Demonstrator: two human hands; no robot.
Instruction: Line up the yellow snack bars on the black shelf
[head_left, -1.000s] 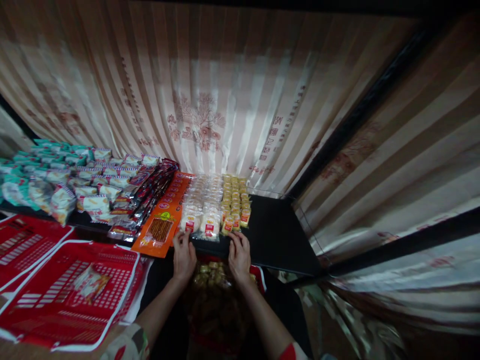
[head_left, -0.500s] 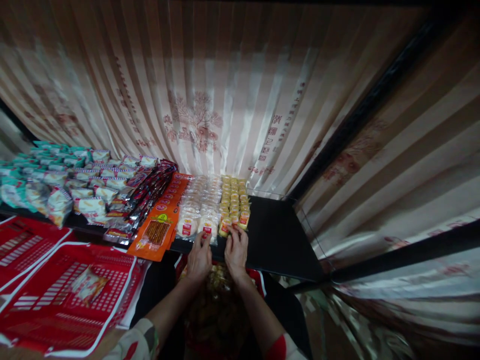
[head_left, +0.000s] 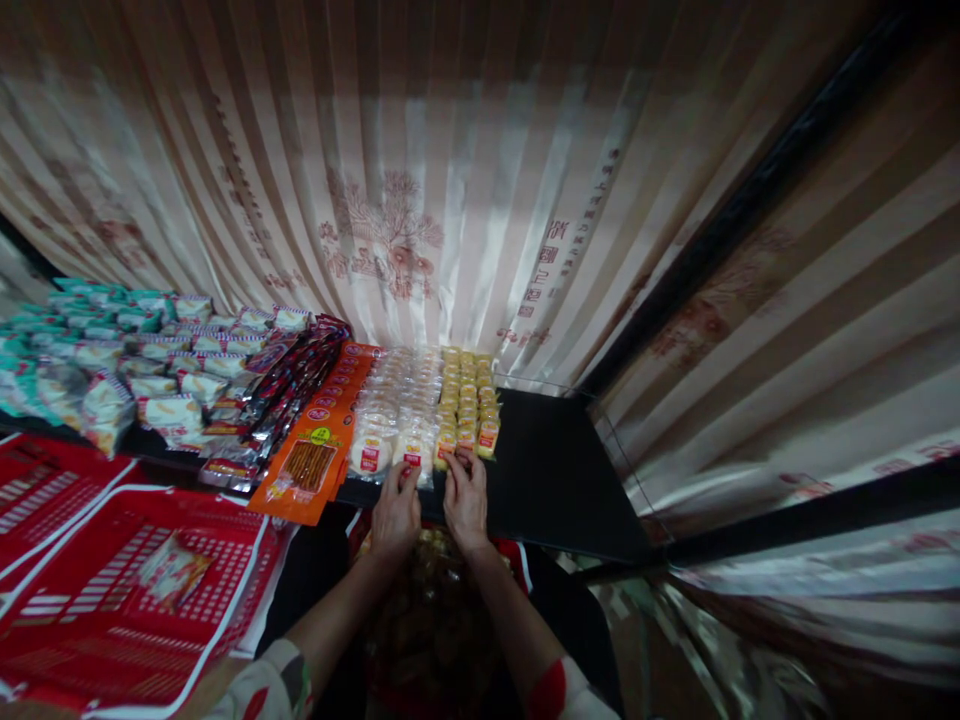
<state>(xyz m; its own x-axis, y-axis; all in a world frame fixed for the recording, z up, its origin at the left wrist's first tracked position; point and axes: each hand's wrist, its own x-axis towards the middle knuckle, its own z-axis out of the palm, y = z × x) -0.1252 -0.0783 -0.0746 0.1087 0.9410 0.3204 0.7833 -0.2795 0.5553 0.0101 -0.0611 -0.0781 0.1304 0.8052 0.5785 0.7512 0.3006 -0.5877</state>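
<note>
On the black shelf, clear-wrapped white round snack packets stand in two lines. To their right are rows of small yellow snack packets with red and orange labels. My left hand has its fingertips closed at the lower front edge of the nearest right-hand white packet. My right hand has thumb and bent fingers on the front yellow packets, around the left one. The exact finger contact is partly hidden by the hands.
Orange stick-snack bags, dark red packets, white packets and green packets line the shelf to the left. Red baskets stand below it. A basket of wrapped items is under my arms. A pale curtain hangs behind.
My right hand has shifted slightly left along the front yellow packets, and the front left ones sit a little straighter. My left hand stays at the white packet. The view has shifted slightly.
</note>
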